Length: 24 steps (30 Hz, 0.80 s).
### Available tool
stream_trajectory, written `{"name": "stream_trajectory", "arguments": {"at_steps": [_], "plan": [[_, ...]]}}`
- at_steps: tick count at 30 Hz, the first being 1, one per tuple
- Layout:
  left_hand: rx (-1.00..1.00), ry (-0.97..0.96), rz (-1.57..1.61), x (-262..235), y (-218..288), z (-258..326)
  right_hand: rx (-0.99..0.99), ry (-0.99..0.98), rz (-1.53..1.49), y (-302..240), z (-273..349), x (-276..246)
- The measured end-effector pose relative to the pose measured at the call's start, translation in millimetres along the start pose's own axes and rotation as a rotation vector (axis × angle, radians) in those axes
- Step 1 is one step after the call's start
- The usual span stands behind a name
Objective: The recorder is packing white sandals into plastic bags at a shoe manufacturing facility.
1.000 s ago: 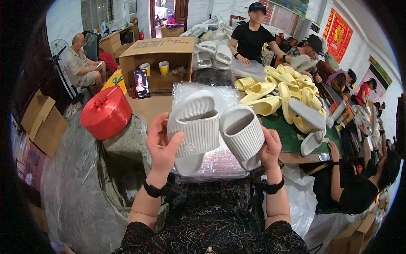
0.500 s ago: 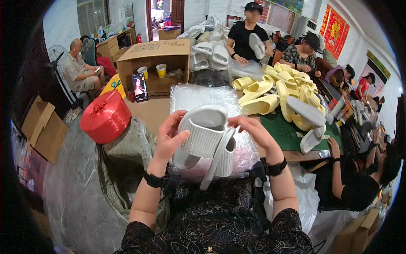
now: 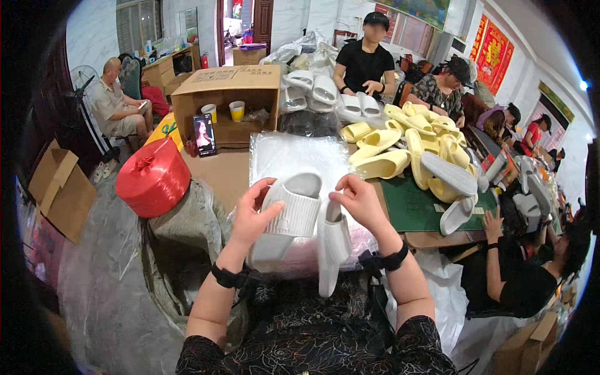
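Observation:
A light grey ribbed slide slipper (image 3: 294,212) is gripped by my left hand (image 3: 253,212), its thumb pressed on the strap. My right hand (image 3: 359,201) pinches the edge of a second grey slipper (image 3: 335,240), which hangs toe-down beside the first and is slightly blurred. Both slippers are held above a stack of clear plastic bags (image 3: 275,150) on the table before me. Part of the left slipper's sole is hidden under its strap.
Yellow slippers (image 3: 381,164) pile up at the right on a green mat (image 3: 400,203). An open cardboard box (image 3: 225,87) with cups stands behind a propped phone (image 3: 204,134). A red twine roll (image 3: 153,177) sits left. Co-workers sit around the table's far and right sides.
The two slippers have come apart, and the right one now hangs more upright. The co-worker across the table has lowered the grey slipper; a grey pair now lies before that person.

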<state>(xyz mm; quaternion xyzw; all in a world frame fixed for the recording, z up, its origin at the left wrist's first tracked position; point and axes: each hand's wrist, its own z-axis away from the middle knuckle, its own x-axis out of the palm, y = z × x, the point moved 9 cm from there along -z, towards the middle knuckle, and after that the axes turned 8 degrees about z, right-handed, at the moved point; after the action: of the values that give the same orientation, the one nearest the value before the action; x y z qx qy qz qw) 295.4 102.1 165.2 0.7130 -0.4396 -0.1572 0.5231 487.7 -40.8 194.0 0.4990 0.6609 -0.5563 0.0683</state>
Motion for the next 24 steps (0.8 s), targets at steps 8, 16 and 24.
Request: {"name": "stream_trajectory", "arguments": {"at_steps": [8, 16, 24], "plan": [[-0.037, 0.275, 0.257, -27.0, -19.7, -9.9, -0.063, 0.369, -0.008, -11.7, 23.7, -29.0], [-0.336, 0.297, 0.265, -42.4, -76.9, -10.9, 0.167, -0.458, 0.092, 1.8, 117.8, 75.6], [-0.306, 0.228, -0.175, -61.2, -157.4, -2.6, -0.001, -0.064, 0.455, 12.7, 87.4, 78.6]]}}
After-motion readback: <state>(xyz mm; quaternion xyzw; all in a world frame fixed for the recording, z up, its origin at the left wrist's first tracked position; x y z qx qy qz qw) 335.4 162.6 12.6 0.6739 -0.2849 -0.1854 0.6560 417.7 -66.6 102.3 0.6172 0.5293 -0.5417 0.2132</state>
